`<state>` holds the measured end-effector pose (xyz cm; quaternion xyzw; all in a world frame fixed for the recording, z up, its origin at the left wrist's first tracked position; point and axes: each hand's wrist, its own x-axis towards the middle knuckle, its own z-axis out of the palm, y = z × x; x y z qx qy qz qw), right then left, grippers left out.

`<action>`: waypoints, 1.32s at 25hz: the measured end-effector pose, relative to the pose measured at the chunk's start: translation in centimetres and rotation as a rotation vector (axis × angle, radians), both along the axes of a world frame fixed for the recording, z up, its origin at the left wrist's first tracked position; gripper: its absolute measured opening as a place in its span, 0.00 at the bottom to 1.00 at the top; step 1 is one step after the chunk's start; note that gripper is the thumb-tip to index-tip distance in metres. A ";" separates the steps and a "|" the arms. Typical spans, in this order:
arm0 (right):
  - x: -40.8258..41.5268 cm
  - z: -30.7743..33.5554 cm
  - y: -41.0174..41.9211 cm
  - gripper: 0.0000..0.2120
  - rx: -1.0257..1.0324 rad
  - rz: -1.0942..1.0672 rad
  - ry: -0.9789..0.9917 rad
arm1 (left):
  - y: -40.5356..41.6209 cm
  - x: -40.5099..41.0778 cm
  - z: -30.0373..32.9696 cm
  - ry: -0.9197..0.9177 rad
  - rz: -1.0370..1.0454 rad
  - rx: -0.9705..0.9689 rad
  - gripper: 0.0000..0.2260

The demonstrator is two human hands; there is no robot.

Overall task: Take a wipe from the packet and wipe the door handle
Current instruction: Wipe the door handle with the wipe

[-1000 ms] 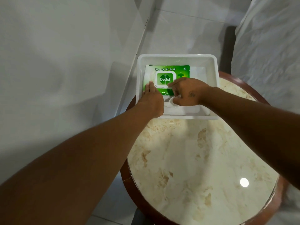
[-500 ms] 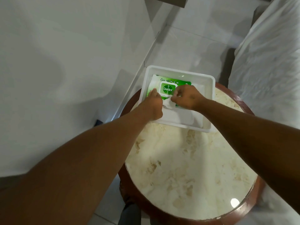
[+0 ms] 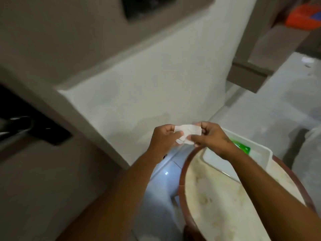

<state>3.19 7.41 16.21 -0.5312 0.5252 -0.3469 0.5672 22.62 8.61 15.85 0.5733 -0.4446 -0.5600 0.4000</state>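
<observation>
White wipe (image 3: 186,133) pinched between left hand (image 3: 164,139) and right hand (image 3: 211,139), both grips holding it above counter (image 3: 225,206) edge.

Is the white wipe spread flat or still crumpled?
Crumpled: the white wipe is bunched and creased between the left hand and right hand.

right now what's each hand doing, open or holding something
Left hand: closed, pinching the left side of the wipe.
Right hand: closed, pinching the right side of the same wipe.
</observation>
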 end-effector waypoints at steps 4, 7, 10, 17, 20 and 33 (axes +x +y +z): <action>10.6 7.4 4.3 0.31 -0.246 0.224 0.025 | 6.9 11.3 8.8 -0.146 0.153 -0.129 0.06; 17.0 11.9 6.7 0.24 -0.525 0.299 0.085 | 12.0 16.9 13.3 -0.345 0.143 -0.224 0.04; 21.8 14.5 8.3 0.08 -0.469 0.481 0.028 | 15.4 20.1 15.9 -0.433 0.235 -0.243 0.06; 26.2 15.0 9.6 0.13 -0.166 0.636 -0.022 | 17.4 22.8 18.1 -0.566 0.320 -0.246 0.08; 26.7 14.2 9.4 0.01 -0.129 0.445 -0.030 | 17.6 24.0 19.7 -0.804 0.274 -0.293 0.06; 34.1 13.5 8.7 0.11 -0.503 0.048 -0.079 | 17.8 39.9 35.0 -2.391 -0.009 -0.844 0.34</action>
